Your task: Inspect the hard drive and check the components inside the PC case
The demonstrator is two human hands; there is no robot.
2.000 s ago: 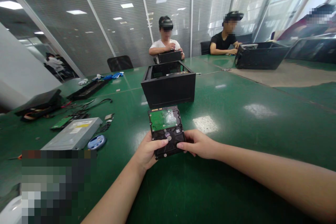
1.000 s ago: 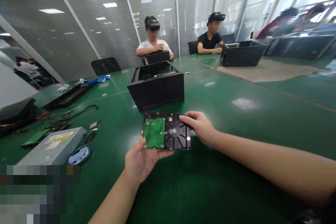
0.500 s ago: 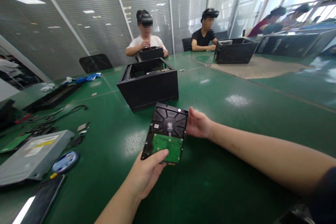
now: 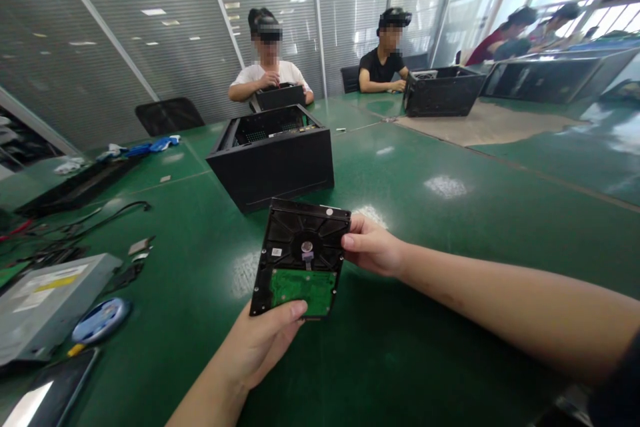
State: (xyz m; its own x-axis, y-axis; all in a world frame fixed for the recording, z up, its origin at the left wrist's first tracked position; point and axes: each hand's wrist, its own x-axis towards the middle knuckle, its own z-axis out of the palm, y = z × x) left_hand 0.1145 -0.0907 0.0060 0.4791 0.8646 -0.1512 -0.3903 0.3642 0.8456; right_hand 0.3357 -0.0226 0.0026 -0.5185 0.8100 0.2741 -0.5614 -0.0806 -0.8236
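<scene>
A black hard drive [image 4: 285, 233] with a green circuit board [image 4: 310, 287] on its underside is held up above the green table [image 4: 415, 353], its board side facing me. My left hand [image 4: 270, 340] grips its lower left corner, the thumb lying over the board's edge and the fingers hidden behind. At the right edge, my right hand [image 4: 375, 247] pinches the drive, its thumb on the near face and its other fingers behind. Just beyond the drive stands a black computer case [image 4: 275, 170], its upper side uncovered.
To my left lie a grey optical drive [image 4: 55, 307], a blue round object [image 4: 100, 320], a phone-like black slab [image 4: 60, 387] and dark cables [image 4: 100, 227]. Two people sit across the table by other cases, one a black case [image 4: 443, 97] on cardboard [image 4: 490, 123].
My right hand has closed its thumb onto the drive's right edge. The drive has tilted and shifted slightly left in view, and the whole view has turned a little to the right.
</scene>
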